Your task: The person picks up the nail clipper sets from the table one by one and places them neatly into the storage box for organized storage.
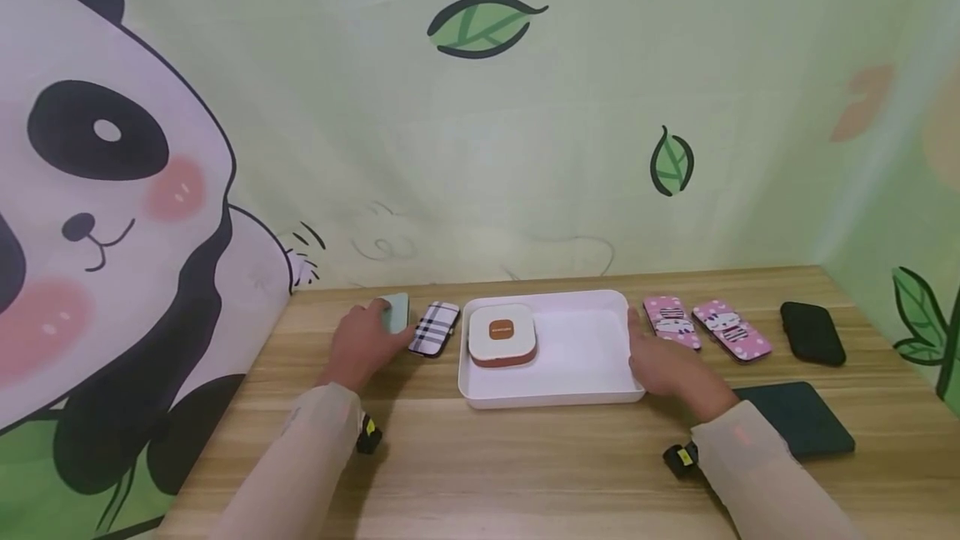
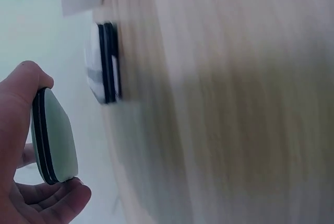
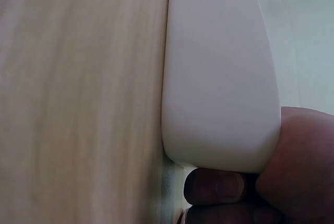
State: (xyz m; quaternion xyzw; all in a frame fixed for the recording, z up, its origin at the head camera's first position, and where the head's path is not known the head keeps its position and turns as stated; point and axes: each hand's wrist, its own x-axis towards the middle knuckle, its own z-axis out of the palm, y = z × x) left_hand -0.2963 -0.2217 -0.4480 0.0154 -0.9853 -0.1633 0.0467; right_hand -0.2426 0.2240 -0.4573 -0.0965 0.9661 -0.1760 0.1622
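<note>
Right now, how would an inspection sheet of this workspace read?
Surface: wooden table, streaked grain.
Job's things: green case; white tray holding a white-and-brown box.
Clutter: plaid case left of the white tray; two pink cases, black case and dark flat pad to the right.
Hands: left hand pinches the green case; right hand grips the white tray's right end.
Cables: nothing seen.
Surroundings: backdrop with panda and leaves.

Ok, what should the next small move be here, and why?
Probably carry the pale green case toward the bare right part of the white tray: the left hand grips the case, the right hand holds the tray's right end, and there is room beside the white-topped box.
</note>
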